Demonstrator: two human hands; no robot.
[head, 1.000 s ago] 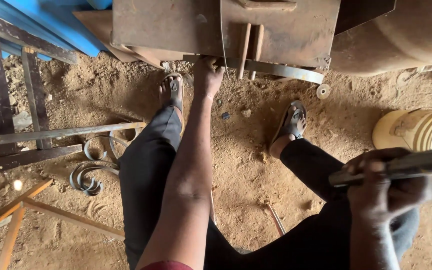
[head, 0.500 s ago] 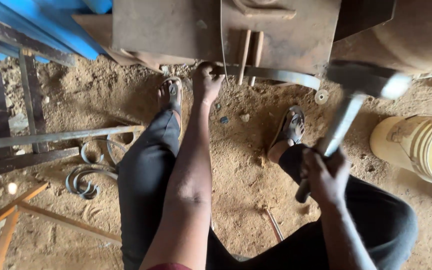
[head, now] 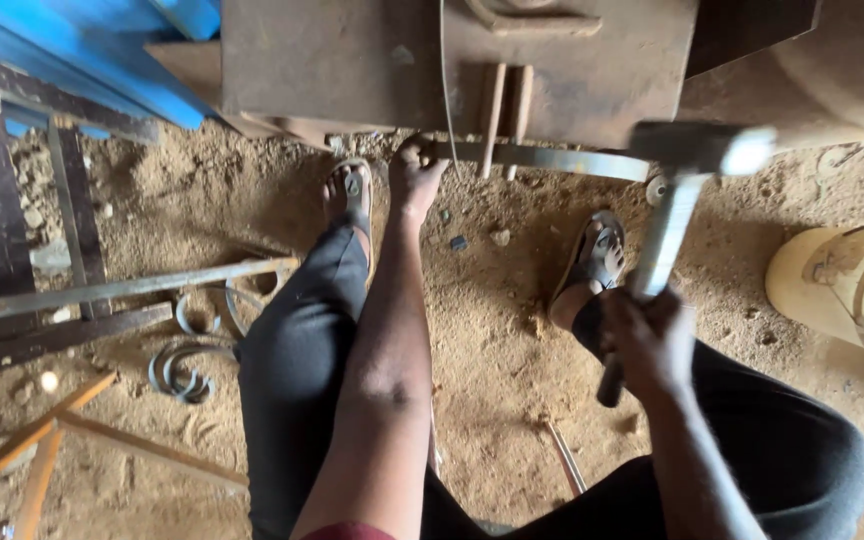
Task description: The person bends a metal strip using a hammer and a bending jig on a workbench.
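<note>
Seen from above, looking down past two black-trousered legs and sandalled feet onto sandy workshop ground.

Left hand (head: 414,180) stretched forward along the left leg, grip closed around the near end of a flat curved metal strip (head: 552,160). Strip running left to right along the lower edge of a rusty steel block (head: 452,60), long axis crosswise to the body, far end curving away toward the right foot.

Right hand (head: 647,335) closed tight around the lower end of a hammer (head: 667,225), handle slanting up and slightly rightward, away from the body. Hammer head (head: 702,148) blurred, hanging just above and touching or nearly touching the right part of the strip; contact impossible to tell.

Strip therefore ahead of both hands: left grip directly on it, right grip well back from it, joined to it only through the hammer's length. Hammer head to the right of the left hand, apart from the fingers.

Around the scene: curled iron scrolls (head: 187,365) and a long flat bar (head: 112,290) on the ground at left, blue sheet metal (head: 102,50) upper left, a cream ribbed container (head: 852,285) at right.
</note>
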